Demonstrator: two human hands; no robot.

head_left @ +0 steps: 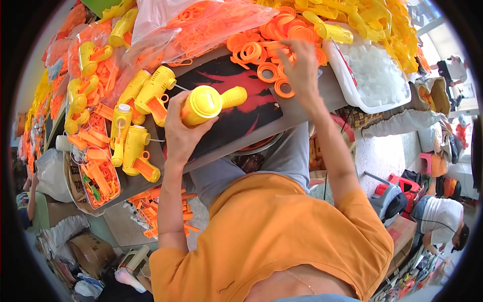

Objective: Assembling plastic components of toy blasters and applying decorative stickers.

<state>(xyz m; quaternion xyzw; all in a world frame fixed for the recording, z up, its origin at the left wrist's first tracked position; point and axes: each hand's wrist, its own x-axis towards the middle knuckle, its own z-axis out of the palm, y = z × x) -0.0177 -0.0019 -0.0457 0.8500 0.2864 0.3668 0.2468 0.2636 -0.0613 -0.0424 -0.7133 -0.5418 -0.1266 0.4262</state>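
My left hand (178,128) is closed round a yellow plastic toy-gun body (201,108), its round end up and its ribbed grip pointing right. Above the far edge of the black-and-red mat (216,83), my right hand (300,73) is over a pile of orange plastic rings (289,30), fingers somewhat blurred and apart. Nothing shows clearly in it. Loose orange rings (267,72) lie beside it on the mat. Several yellow bodies with orange triggers (138,151) are grouped left of my left hand.
A white tub of translucent white pieces (375,75) stands at the right. Yellow parts (372,20) are heaped behind it. At the left, a tray (103,189) holds orange parts. Clear plastic bags (166,25) lie at the back. Another person (437,219) bends over at the far right.
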